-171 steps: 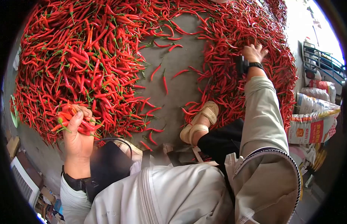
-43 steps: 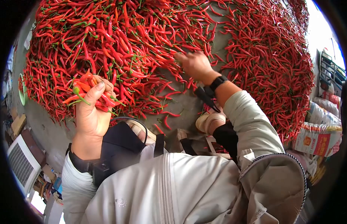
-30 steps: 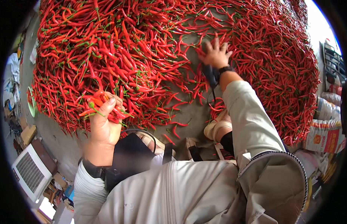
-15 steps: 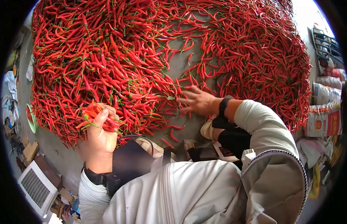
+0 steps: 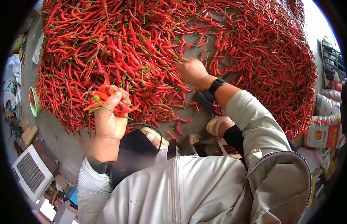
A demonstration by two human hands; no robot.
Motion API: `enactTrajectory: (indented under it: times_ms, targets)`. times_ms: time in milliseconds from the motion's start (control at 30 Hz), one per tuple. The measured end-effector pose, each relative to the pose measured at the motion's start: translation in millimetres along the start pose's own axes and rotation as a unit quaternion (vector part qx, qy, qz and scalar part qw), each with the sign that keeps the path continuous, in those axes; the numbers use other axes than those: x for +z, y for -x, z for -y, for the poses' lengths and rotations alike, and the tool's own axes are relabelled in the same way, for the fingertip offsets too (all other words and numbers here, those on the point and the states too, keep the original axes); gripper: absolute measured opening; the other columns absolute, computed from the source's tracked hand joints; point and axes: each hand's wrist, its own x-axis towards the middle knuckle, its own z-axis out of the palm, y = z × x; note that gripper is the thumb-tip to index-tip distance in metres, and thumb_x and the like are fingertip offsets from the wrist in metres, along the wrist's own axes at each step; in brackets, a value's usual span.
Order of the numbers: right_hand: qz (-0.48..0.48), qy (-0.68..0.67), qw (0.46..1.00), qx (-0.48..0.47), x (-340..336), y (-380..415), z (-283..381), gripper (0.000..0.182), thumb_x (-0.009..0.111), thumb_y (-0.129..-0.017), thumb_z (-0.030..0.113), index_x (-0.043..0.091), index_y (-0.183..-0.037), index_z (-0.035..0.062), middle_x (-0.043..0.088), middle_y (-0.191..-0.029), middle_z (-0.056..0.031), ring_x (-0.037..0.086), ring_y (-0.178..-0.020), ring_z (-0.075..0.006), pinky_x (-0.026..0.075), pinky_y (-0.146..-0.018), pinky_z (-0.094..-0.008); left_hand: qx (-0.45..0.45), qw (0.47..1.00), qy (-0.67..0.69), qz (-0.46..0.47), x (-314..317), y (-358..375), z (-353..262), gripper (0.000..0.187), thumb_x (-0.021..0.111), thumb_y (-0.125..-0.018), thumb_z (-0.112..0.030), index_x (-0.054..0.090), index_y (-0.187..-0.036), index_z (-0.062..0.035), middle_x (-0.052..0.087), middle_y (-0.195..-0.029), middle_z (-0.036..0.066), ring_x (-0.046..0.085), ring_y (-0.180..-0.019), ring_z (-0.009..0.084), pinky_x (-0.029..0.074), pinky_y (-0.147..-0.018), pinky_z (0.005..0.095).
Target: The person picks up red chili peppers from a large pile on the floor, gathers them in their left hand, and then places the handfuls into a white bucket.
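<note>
Grey concrete floor (image 5: 188,125) is seen from above, nearly covered by a wide spread of red chilli peppers (image 5: 106,33) with green stems, running from nine o'clock round to three o'clock. At the far left edge, near nine o'clock, a green bowl (image 5: 34,105) is set on the floor, and a white slatted appliance (image 5: 27,173) is seen at about eight o'clock.

Left of centre, the left hand (image 5: 110,119) is raised above the near edge of the heap, its fingers closed tightly around a bunch of chillies (image 5: 106,99); the bunch is held roughly level, its long axis running nine to three o'clock, with one green stem sticking out toward nine o'clock.

At centre, the right hand (image 5: 192,71), with a black watch (image 5: 215,85) on the wrist, is laid on the loose chillies where the heap thins toward bare floor. Its fingers are curled and pointed toward ten o'clock, touching the peppers; whether one is pinched cannot be told. The nearest loose peppers lie just beyond those fingertips toward ten o'clock, mostly lengthwise from eleven to five o'clock, so the right hand is the nearer one.

Below it a sandalled foot (image 5: 218,125) is seen. At three o'clock printed sacks (image 5: 324,130) are stacked.
</note>
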Motion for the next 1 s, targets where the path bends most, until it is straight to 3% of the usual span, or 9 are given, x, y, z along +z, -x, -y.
enactTrajectory:
  times_ms: [100,133,167,233,333,567,733,833,1000]
  targets:
    - [-0.195,-0.008,0.98,-0.051,-3.1,-46.6,23.2,0.014,0.051,-0.076,0.019,0.061,-0.082,0.0105,0.059,-0.08,-0.0061,0.058,-0.08,-0.0239,0.048,-0.071,-0.0363,0.007,1.0,-0.006,-0.005,-4.9,0.5,-0.5,0.017,0.062,-0.075,-0.005,0.054,-0.091,-0.0068,0.058,-0.079,0.005,0.055,-0.075,0.0148,0.045,-0.067,0.0268]
    - [-0.129,0.0,0.992,-0.011,-1.3,-62.2,31.2,0.015,0.049,-0.077,0.017,0.061,-0.084,0.0088,0.059,-0.082,-0.0081,0.059,-0.08,-0.0265,0.048,-0.07,-0.0379,-0.001,1.0,0.005,-0.009,-5.2,0.3,0.0,0.017,0.062,-0.076,-0.005,0.055,-0.091,-0.0067,0.058,-0.08,0.005,0.055,-0.076,0.0146,0.045,-0.068,0.0268]
    - [-0.075,-0.077,0.987,0.12,0.8,-73.9,41.2,0.017,0.047,-0.079,0.015,0.06,-0.085,0.0072,0.062,-0.087,-0.0119,0.061,-0.079,-0.0285,0.049,-0.068,-0.0403,-0.01,1.0,0.016,-0.013,-6.2,0.3,0.4,0.017,0.062,-0.076,-0.004,0.055,-0.092,-0.0066,0.058,-0.08,0.005,0.055,-0.076,0.0143,0.045,-0.068,0.0268]
    - [0.035,-0.124,0.972,0.199,-6.6,-85.4,52.5,0.019,0.046,-0.079,0.014,0.06,-0.088,0.0056,0.063,-0.089,-0.0159,0.062,-0.077,-0.0312,0.049,-0.067,-0.0433,-0.012,1.0,0.02,-0.011,-8.0,-2.2,1.6,0.017,0.061,-0.077,-0.003,0.056,-0.092,-0.0067,0.059,-0.081,0.005,0.056,-0.077,0.0139,0.045,-0.069,0.0263]
    - [-0.037,-0.193,0.953,0.23,23.1,-93.1,46.7,0.021,0.049,-0.078,0.019,0.062,-0.087,0.0056,0.064,-0.082,-0.0166,0.062,-0.075,-0.0326,0.049,-0.068,-0.0432,-0.001,0.999,-0.022,-0.048,-9.3,-6.3,4.6,0.013,0.061,-0.077,-0.009,0.053,-0.088,-0.0093,0.054,-0.078,0.002,0.051,-0.075,0.0126,0.042,-0.067,0.027]
    - [-0.086,-0.37,0.895,0.234,24.9,-50.2,41.5,0.022,0.056,-0.074,0.025,0.066,-0.081,0.007,0.062,-0.073,-0.0154,0.06,-0.072,-0.0333,0.048,-0.069,-0.042,-0.012,0.998,-0.037,-0.042,-11.5,-7.1,10.4,0.011,0.06,-0.078,-0.01,0.053,-0.087,-0.0093,0.055,-0.078,0.002,0.052,-0.075,0.0118,0.042,-0.068,0.0271]
    - [-0.135,-0.37,0.903,0.171,33.7,-75.3,53.0,0.035,0.06,-0.071,0.021,0.06,-0.103,0.0078,0.056,-0.109,-0.0166,0.054,-0.101,-0.0322,0.044,-0.086,-0.0393,-0.01,0.998,-0.036,-0.053,-8.2,-2.5,10.7,0.011,0.06,-0.078,-0.01,0.053,-0.087,-0.0092,0.055,-0.078,0.001,0.051,-0.074,0.0116,0.042,-0.068,0.0271]
    - [-0.017,-0.321,0.923,0.211,30.5,-89.1,59.1,0.035,0.059,-0.068,0.019,0.06,-0.102,0.0069,0.056,-0.107,-0.0202,0.054,-0.1,-0.0336,0.044,-0.085,-0.0399,-0.014,0.997,-0.026,-0.064,-9.5,-2.5,11.1,0.011,0.06,-0.078,-0.01,0.053,-0.087,-0.0093,0.055,-0.077,0.001,0.051,-0.074,0.0115,0.042,-0.069,0.0269]
    - [-0.054,-0.279,0.933,0.221,29.6,-78.1,48.2,0.029,0.06,-0.067,0.019,0.064,-0.094,0.0102,0.06,-0.094,-0.0193,0.057,-0.084,-0.0359,0.047,-0.073,-0.0418,-0.015,0.998,-0.026,-0.055,-11.4,-6.7,9.8,0.011,0.06,-0.078,-0.01,0.053,-0.087,-0.0095,0.054,-0.078,0.001,0.051,-0.074,0.0113,0.042,-0.069,0.0266]
